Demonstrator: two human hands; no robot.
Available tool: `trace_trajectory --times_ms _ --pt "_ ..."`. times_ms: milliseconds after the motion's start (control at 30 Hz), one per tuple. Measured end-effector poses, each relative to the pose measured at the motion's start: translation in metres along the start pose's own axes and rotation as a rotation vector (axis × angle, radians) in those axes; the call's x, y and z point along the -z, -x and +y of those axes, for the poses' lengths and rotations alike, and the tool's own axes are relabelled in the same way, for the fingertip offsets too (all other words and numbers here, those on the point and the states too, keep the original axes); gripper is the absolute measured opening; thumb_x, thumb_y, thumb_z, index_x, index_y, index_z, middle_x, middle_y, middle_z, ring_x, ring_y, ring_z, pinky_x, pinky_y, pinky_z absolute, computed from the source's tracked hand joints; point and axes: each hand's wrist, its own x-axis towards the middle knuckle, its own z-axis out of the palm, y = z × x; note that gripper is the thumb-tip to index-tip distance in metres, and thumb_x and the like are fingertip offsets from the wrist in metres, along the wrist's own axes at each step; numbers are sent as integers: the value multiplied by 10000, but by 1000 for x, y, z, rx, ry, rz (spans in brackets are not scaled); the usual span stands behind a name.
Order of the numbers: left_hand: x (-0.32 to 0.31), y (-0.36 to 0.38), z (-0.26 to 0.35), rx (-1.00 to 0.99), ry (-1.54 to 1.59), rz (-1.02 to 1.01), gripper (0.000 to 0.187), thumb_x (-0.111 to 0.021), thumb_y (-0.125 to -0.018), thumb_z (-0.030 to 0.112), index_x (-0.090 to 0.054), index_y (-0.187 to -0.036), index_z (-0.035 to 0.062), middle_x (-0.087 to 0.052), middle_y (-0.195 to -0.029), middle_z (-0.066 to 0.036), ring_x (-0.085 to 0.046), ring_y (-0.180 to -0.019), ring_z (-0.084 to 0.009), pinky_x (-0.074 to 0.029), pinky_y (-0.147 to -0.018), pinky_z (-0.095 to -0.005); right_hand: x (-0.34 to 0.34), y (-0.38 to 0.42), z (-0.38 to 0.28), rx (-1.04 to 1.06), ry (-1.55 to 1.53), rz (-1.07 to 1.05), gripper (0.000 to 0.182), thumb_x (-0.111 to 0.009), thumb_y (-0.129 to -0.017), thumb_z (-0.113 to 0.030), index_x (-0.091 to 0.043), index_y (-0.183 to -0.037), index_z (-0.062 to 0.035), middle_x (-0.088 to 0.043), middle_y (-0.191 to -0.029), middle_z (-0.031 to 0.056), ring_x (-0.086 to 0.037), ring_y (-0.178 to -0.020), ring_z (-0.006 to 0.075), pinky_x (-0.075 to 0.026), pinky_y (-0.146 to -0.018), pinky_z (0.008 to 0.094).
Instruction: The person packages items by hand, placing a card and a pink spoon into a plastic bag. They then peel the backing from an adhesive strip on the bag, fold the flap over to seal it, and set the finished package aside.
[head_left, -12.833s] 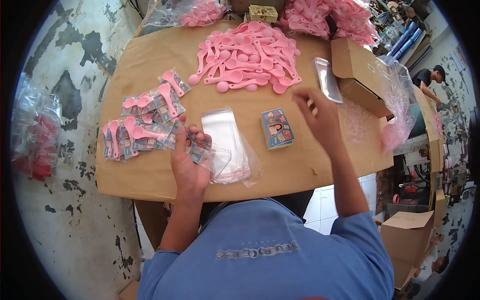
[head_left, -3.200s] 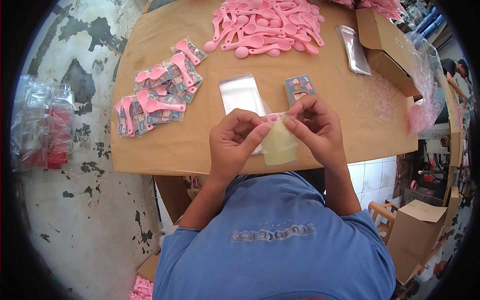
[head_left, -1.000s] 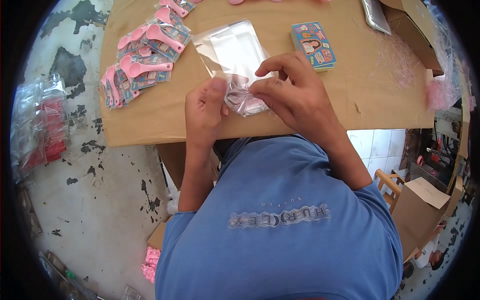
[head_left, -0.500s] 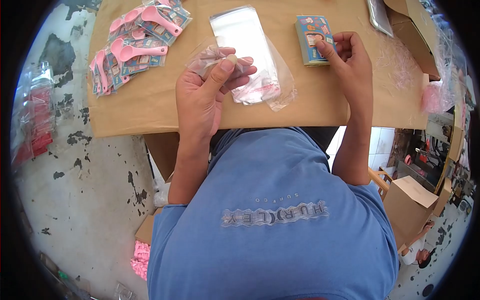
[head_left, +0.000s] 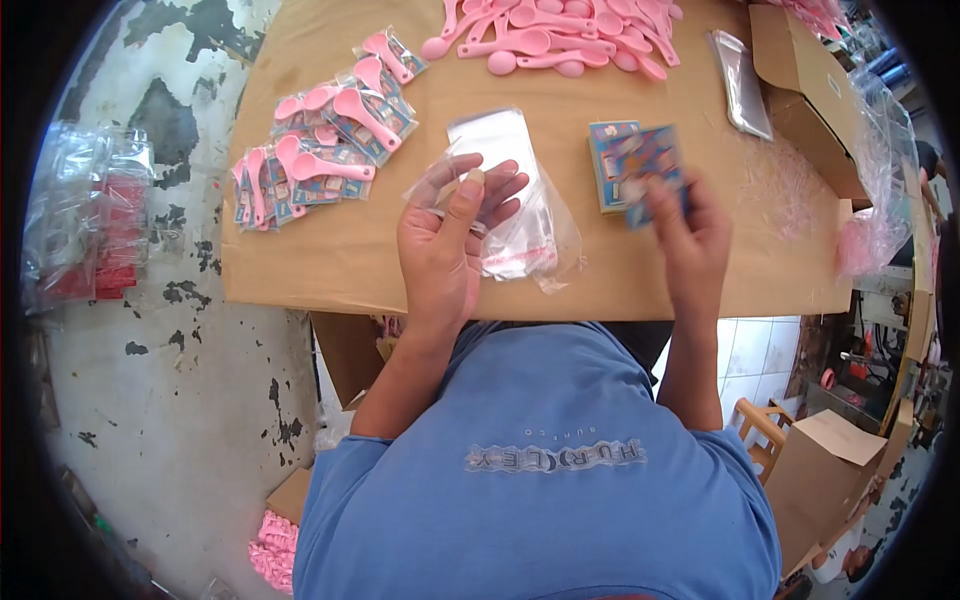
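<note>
A clear plastic bag [head_left: 428, 190] is pinched between the thumb and fingers of my left hand [head_left: 450, 235], over the left side of a stack of clear bags [head_left: 520, 215]. My right hand [head_left: 688, 232] grips a blue printed card [head_left: 652, 160], slightly blurred, which overlaps the right side of a stack of similar cards [head_left: 606, 165]. To the left lie packed cards with pink spoons [head_left: 330, 168] in clear bags, overlapping in a pile.
Loose pink spoons [head_left: 560, 35] are heaped at the table's far edge. A clear packet [head_left: 740, 85] and an open cardboard box [head_left: 810, 100] are at the right. A chair [head_left: 762, 425] and another person [head_left: 850, 562] show at the lower right.
My right hand has lifted a card off the stack and slid it to the right. The view has shifted, so the loose pink spoons now show. My left hand still holds the bag.
</note>
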Motion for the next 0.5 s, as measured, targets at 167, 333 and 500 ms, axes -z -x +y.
trace_trajectory --times_ms 167,333,500 --pt "-17 -2 -2 6 27 -3 329 -606 -1065 141 -554 -1355 -7 -679 -1301 -253 -695 -1189 -319 -592 -982 -407 -25 24 -9 -161 -71 -316 211 -717 -1014 -187 -693 -1117 -4 -661 -878 -34 -541 -721 18 -437 -642 201" --pt "-17 1 -4 -6 41 -25 334 -608 -1062 129 -546 -1358 -14 -657 -1326 -275 -688 -1189 -298 -597 -990 -425 -42 24 -7 -200 -145 -248 207 -727 -1007 -205 -689 -1083 -16 -614 -799 -51 -514 -648 14 -406 -570 201" --pt "-9 0 -1 -24 -3 -27 342 -600 -1060 126 -549 -1374 0 -634 -1358 -275 -672 -1215 -289 -601 -984 -410 -46 26 -18 -222 -70 -379 216 -705 -1016 -191 -690 -1100 7 -650 -824 -27 -577 -692 30 -460 -602 209"
